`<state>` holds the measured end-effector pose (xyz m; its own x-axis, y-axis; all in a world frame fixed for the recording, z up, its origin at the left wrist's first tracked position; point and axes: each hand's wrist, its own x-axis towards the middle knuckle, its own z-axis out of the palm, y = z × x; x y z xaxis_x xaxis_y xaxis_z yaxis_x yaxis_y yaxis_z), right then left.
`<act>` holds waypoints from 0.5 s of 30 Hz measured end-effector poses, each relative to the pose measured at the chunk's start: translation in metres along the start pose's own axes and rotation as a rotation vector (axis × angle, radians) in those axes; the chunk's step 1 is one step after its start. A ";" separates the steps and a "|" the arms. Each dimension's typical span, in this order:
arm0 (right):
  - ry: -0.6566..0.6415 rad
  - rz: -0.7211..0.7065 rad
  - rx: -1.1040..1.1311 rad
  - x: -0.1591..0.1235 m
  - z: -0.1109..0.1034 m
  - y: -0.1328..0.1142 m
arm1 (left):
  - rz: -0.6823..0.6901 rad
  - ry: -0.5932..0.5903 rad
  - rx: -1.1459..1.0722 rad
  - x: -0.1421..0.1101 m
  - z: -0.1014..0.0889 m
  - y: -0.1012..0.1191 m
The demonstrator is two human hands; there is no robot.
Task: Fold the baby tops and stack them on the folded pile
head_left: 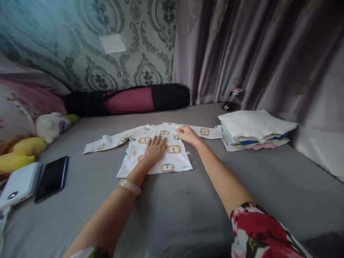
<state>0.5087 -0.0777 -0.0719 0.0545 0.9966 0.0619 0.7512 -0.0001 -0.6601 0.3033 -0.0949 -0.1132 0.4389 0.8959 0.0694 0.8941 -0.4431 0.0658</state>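
A small white long-sleeved shirt (172,157) with orange and teal prints lies spread flat on the grey bed sheet (174,208), both sleeves stretched out to the sides. My left hand (155,149) rests flat on the middle of the shirt, fingers extended and together. My right hand (188,134) lies on the shirt's upper right part near the shoulder, fingers curled slightly downward against the cloth. A pale bangle (129,186) circles my left wrist.
A stack of folded clothes (255,130) sits to the right of the shirt. At the left lie a dark phone (52,178), a white power bank (18,184) and plush toys (51,125). A black and maroon roll (129,99) lies along the wall; a small bottle (233,99) stands by the curtain.
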 end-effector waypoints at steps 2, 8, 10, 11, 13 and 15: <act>0.147 0.115 0.034 0.008 -0.020 0.012 | 0.002 0.005 -0.001 0.000 0.001 0.000; 0.212 0.598 0.413 0.005 -0.049 0.040 | 0.007 0.023 -0.006 0.000 0.005 -0.001; 0.089 0.623 0.442 -0.002 -0.048 0.040 | 0.004 0.026 -0.007 0.001 0.005 -0.002; 0.021 0.637 0.458 -0.006 -0.047 0.038 | 0.005 0.028 -0.005 0.001 0.006 -0.002; -0.149 0.654 0.473 -0.012 -0.045 0.033 | 0.009 0.032 -0.001 0.001 0.006 -0.002; -0.328 0.644 0.466 -0.015 -0.044 0.029 | 0.014 0.034 0.002 0.001 0.006 -0.001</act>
<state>0.5585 -0.0966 -0.0596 0.1307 0.7873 -0.6026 0.2879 -0.6118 -0.7368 0.3030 -0.0934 -0.1189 0.4478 0.8880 0.1042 0.8881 -0.4553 0.0630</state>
